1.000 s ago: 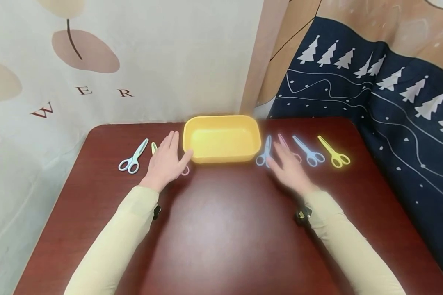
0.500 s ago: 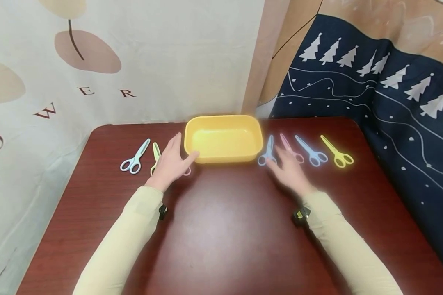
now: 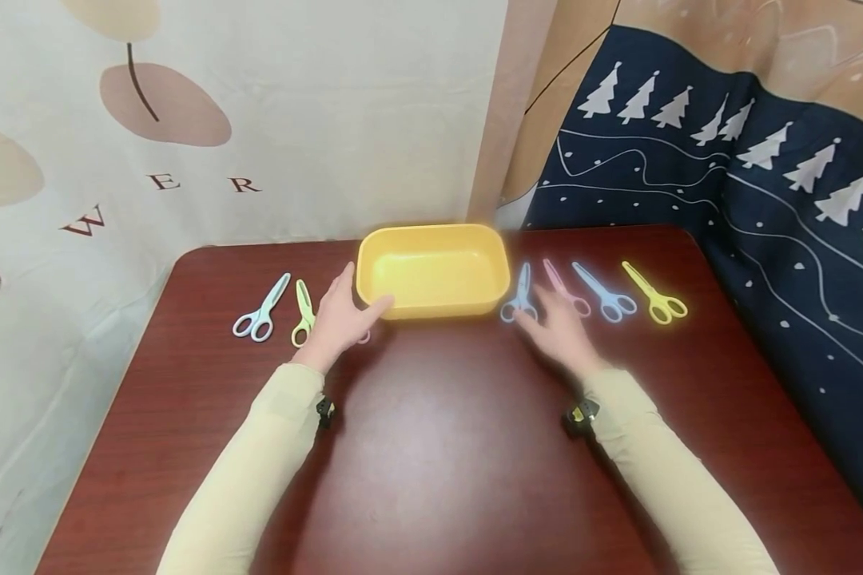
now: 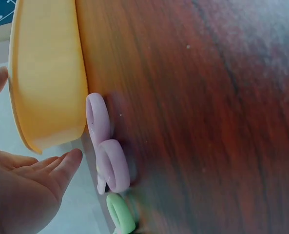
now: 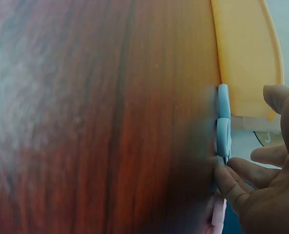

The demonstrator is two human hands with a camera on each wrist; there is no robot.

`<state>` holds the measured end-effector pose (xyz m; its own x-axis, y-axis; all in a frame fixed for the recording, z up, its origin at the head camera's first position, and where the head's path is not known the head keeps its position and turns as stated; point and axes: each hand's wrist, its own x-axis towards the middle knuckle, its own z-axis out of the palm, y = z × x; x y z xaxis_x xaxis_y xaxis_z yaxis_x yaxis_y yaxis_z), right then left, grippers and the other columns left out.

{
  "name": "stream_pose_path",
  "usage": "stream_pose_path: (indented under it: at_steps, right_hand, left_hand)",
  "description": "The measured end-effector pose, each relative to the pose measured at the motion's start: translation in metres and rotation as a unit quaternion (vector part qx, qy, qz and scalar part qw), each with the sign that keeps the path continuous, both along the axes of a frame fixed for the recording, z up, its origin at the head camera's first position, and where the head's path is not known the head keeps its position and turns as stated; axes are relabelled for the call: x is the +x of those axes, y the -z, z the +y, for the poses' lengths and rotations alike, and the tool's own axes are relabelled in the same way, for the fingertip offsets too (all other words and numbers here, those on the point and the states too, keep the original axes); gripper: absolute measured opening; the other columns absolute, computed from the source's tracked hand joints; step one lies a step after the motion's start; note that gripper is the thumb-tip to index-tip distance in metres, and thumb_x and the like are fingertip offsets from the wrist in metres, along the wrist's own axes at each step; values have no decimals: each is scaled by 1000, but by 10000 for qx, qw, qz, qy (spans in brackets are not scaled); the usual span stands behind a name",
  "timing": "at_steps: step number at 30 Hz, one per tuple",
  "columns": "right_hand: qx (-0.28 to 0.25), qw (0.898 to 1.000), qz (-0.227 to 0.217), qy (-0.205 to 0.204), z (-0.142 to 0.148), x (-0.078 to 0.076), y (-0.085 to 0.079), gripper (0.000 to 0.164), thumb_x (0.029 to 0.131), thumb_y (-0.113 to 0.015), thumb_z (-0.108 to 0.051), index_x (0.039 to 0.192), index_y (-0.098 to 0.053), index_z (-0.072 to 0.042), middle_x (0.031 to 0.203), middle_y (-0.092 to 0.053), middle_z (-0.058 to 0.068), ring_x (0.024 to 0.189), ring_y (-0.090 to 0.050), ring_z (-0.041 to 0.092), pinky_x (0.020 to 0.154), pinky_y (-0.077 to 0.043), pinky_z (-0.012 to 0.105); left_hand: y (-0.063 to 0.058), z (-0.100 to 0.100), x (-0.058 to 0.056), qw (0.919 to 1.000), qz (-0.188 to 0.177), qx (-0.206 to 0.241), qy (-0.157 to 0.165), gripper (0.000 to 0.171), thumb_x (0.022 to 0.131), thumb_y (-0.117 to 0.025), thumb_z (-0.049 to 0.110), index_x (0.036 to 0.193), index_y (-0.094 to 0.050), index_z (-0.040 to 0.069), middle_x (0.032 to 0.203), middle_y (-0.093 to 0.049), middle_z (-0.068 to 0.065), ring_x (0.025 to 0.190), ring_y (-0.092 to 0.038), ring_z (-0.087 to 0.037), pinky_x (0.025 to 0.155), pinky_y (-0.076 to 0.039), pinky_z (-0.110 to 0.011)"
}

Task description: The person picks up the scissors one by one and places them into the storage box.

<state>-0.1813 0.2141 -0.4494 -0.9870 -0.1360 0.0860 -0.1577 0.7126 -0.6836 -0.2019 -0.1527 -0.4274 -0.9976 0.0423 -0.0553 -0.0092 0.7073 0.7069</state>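
Observation:
A yellow plastic tub (image 3: pixel 446 309) stands at the back of the table. My left hand (image 3: pixel 340 315) is beside its left end, thumb spread toward the front corner, fingers straight. Under that hand lie pink scissors (image 4: pixel 125 165), mostly hidden in the head view; green scissors (image 3: pixel 304 306) lie just left. My right hand (image 3: pixel 564 335) hovers with loosely bent fingers over another pink pair of scissors (image 3: pixel 555 276), its thumb near the blue scissors (image 3: pixel 523 281) beside the tub's right end. In the right wrist view its fingertips are close to the blue scissors; contact cannot be told.
Light blue scissors (image 3: pixel 265 308) lie at the far left. To the right are a second blue pair of scissors (image 3: pixel 607 299) and yellow scissors (image 3: pixel 654 299). The dark red table (image 3: pixel 431 447) meets a pale printed cloth (image 3: pixel 345 120) behind and a navy cloth (image 3: pixel 640 148) at right.
My left hand has shifted right and slightly toward me, uncovering the green scissors, its thumb now at the tub's front corner. My right hand has moved slightly left and nearer me.

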Motion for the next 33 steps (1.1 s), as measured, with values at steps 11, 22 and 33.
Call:
stream_pose_path:
  at_steps: [11, 22, 33]
  right_hand:
    - [-178, 9998, 69, 85, -5, -3, 0, 46, 96, -74, -25, 135, -64, -2, 134, -66, 19, 128, -56, 37, 110, -47, 56]
    - [-253, 9995, 150, 114, -9, -3, 2, 33, 95, -74, -21, 123, -69, -4, 114, -72, 14, 107, -63, 33, 100, -51, 54]
    - [28, 9997, 56, 255, -13, -3, 1, 31, 93, -76, -21, 117, -68, -3, 102, -69, 13, 94, -59, 31, 90, -53, 49]
  left_hand:
    - [4, 1, 0, 9993, -104, 343, -135, 103, 91, -70, 56, 166, -18, 8, 167, -26, -22, 156, -12, -45, 125, -24, -57]
    - [3, 4, -1, 9982, -1, 600, -84, 100, 91, -74, 50, 167, -18, 18, 159, -40, -26, 154, -12, -50, 93, -60, -52]
    - [2, 7, -2, 9989, 9, 443, -127, 108, 86, -78, 54, 166, -18, 11, 167, -30, -19, 154, -12, -51, 126, -17, -60]
